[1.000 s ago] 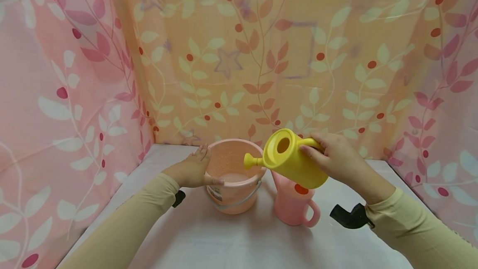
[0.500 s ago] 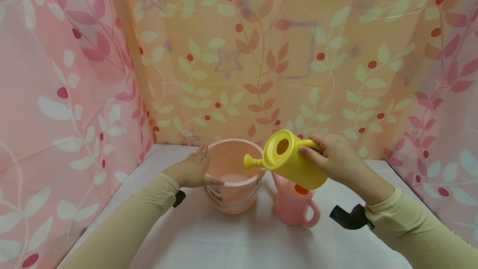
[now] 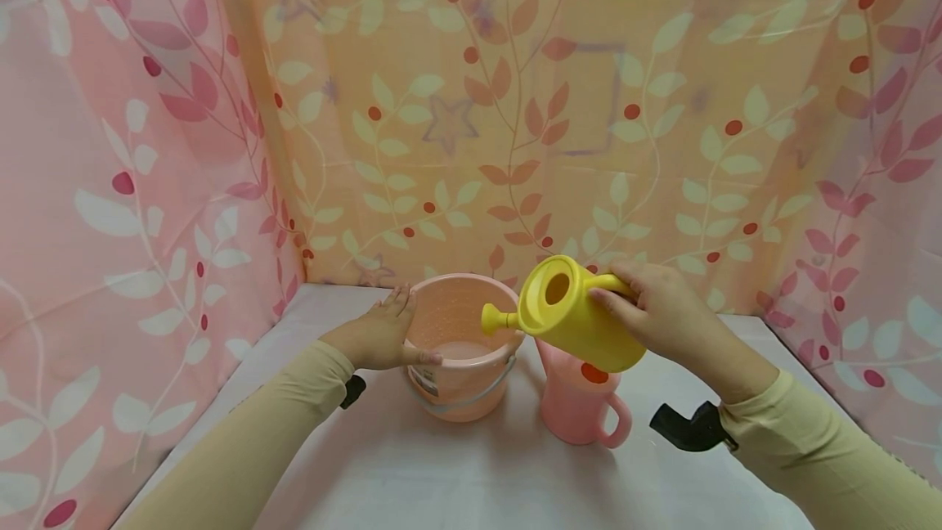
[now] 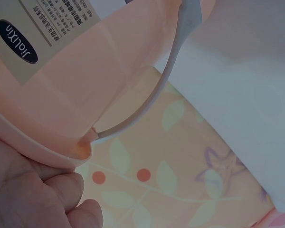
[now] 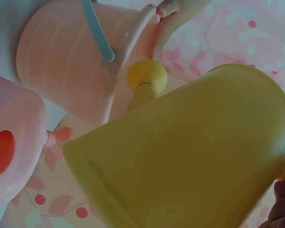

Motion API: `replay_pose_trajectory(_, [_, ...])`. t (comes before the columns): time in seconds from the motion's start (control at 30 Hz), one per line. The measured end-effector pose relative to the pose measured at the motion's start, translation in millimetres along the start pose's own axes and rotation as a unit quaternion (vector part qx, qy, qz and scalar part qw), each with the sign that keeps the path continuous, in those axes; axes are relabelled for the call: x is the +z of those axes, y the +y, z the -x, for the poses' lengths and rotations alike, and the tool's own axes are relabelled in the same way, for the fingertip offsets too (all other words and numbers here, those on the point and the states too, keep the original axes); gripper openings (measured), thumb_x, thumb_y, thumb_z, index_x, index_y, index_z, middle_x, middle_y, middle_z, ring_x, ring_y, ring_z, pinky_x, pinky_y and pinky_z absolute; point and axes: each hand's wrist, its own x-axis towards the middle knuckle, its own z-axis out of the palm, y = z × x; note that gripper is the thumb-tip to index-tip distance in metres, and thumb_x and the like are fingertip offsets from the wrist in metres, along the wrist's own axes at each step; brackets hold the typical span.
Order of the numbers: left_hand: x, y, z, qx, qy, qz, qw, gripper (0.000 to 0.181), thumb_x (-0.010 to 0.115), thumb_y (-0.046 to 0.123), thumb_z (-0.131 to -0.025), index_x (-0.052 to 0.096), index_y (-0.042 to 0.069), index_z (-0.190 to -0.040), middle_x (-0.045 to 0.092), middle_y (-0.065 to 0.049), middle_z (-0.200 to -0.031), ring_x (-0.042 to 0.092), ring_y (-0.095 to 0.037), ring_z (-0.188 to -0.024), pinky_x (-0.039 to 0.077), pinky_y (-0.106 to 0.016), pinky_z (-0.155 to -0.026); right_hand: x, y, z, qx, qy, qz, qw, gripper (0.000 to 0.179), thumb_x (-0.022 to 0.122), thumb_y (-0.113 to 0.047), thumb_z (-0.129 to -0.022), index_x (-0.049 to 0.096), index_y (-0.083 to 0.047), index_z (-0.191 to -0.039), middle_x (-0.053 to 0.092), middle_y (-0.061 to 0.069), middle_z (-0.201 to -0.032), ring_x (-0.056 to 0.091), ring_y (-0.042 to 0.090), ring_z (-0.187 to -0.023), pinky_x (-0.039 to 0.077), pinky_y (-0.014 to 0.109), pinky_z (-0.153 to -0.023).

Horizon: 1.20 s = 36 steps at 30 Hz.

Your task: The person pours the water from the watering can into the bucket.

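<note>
My right hand (image 3: 655,301) grips the handle of a yellow watering can (image 3: 589,330), tilted so its spout points left over the rim of a peach plastic bucket (image 3: 464,391). In the right wrist view the spout's rounded yellow head (image 5: 146,76) overlaps the bucket's mouth. My left hand (image 3: 379,334) rests on the bucket's left rim, fingers spread and thumb lying along the front edge. The bucket's grey handle (image 3: 471,405) hangs down in front, and a printed label (image 4: 33,33) shows on its wall. No water stream is visible.
A pink watering can (image 3: 577,407) with a red opening stands just right of the bucket, partly under the yellow can. White cloth (image 3: 441,481) covers the table. Patterned curtains (image 3: 515,105) rise at the back and both sides.
Almost nothing differs; the yellow watering can shifts only very slightly in my right hand. My left hand and the bucket stay in place.
</note>
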Motion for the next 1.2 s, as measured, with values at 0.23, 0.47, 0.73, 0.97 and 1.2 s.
replay_pose_trajectory(0.23, [1.3, -1.1, -0.7, 0.003, 0.001, 0.0, 1.0, 0.119, 0.045, 0.078, -0.072, 0.007, -0.01, -0.142, 0.0, -0.028, -0.148, 0.003, -0.039, -0.137, 0.012, -0.052, -0.109, 0.1, 0.7, 0.0, -0.006, 0.003, 0.001, 1.0, 0.013, 0.068, -0.022, -0.083, 0.06, -0.012, -0.082, 0.053, -0.004, -0.065, 0.049, 0.013, -0.06, 0.046, 0.026, -0.053])
replay_pose_trajectory(0.47, [0.4, 0.3, 0.4, 0.003, 0.001, 0.004, 1.0, 0.119, 0.046, 0.078, -0.071, 0.007, -0.01, -0.142, -0.001, -0.028, -0.148, 0.002, -0.039, -0.137, 0.011, -0.052, -0.109, 0.0, 1.1, 0.0, -0.006, 0.002, -0.001, 1.0, 0.013, 0.068, -0.022, -0.083, 0.06, -0.011, -0.083, 0.053, -0.004, -0.065, 0.05, 0.013, -0.06, 0.046, 0.026, -0.054])
replay_pose_trajectory(0.73, [1.4, -0.2, -0.7, 0.002, 0.002, -0.004, 1.0, 0.119, 0.044, 0.079, -0.071, 0.007, -0.008, -0.143, -0.001, -0.027, -0.149, 0.001, -0.037, -0.137, 0.011, -0.052, -0.109, -0.1, 1.8, -0.2, -0.006, -0.001, -0.003, 1.0, 0.013, 0.068, -0.023, -0.083, 0.06, -0.012, -0.082, 0.052, -0.004, -0.064, 0.049, 0.012, -0.06, 0.046, 0.026, -0.054])
replay_pose_trajectory(0.97, [1.8, -0.8, -1.4, -0.001, 0.001, -0.002, 1.0, 0.121, 0.043, 0.08, -0.07, 0.006, -0.008, -0.143, -0.001, -0.026, -0.149, 0.0, -0.036, -0.138, 0.011, -0.052, -0.109, -1.5, 0.9, -1.0, -0.007, -0.001, 0.001, 1.0, 0.013, 0.068, -0.022, -0.083, 0.061, -0.011, -0.084, 0.054, -0.004, -0.066, 0.05, 0.013, -0.061, 0.047, 0.026, -0.055])
replay_pose_trajectory(1.2, [1.9, -1.5, -1.4, 0.001, 0.001, -0.005, 1.0, 0.121, 0.044, 0.08, -0.07, 0.006, -0.009, -0.143, 0.0, -0.028, -0.148, 0.002, -0.039, -0.137, 0.011, -0.053, -0.108, -2.2, 0.2, -0.6, -0.012, 0.005, 0.005, 0.9999, 0.012, 0.068, -0.021, -0.083, 0.062, -0.011, -0.086, 0.056, -0.004, -0.067, 0.051, 0.012, -0.061, 0.048, 0.026, -0.055])
